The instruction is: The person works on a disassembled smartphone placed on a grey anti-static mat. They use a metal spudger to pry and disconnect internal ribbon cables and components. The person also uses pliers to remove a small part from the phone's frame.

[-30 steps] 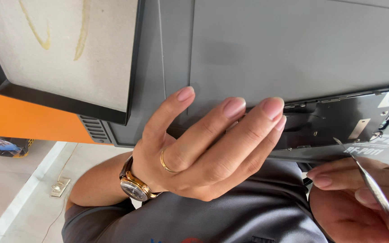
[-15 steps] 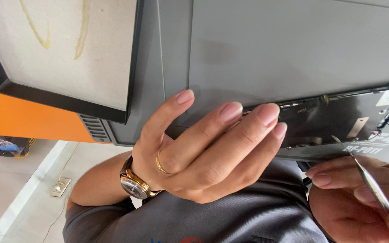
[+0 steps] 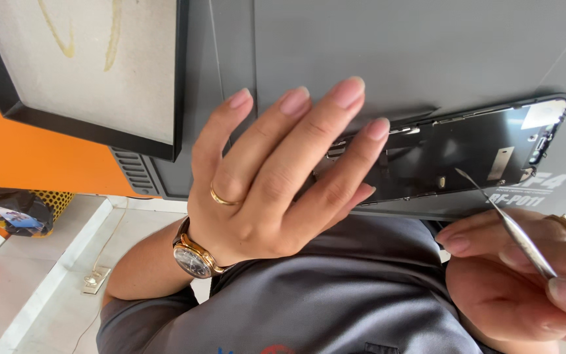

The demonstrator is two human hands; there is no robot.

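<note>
Black phone frame (image 3: 466,157) flat on mat; thin tweezers (image 3: 512,226) angled, tip over it

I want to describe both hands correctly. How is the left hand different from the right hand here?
The left hand lies with fingers stretched over the end of the black phone frame; the right hand is curled, pinching metal tweezers. The left hand shows its back; the right hand shows mostly its fingertips. Only the left arm has a wristwatch. Both hands wear a gold ring.
</note>
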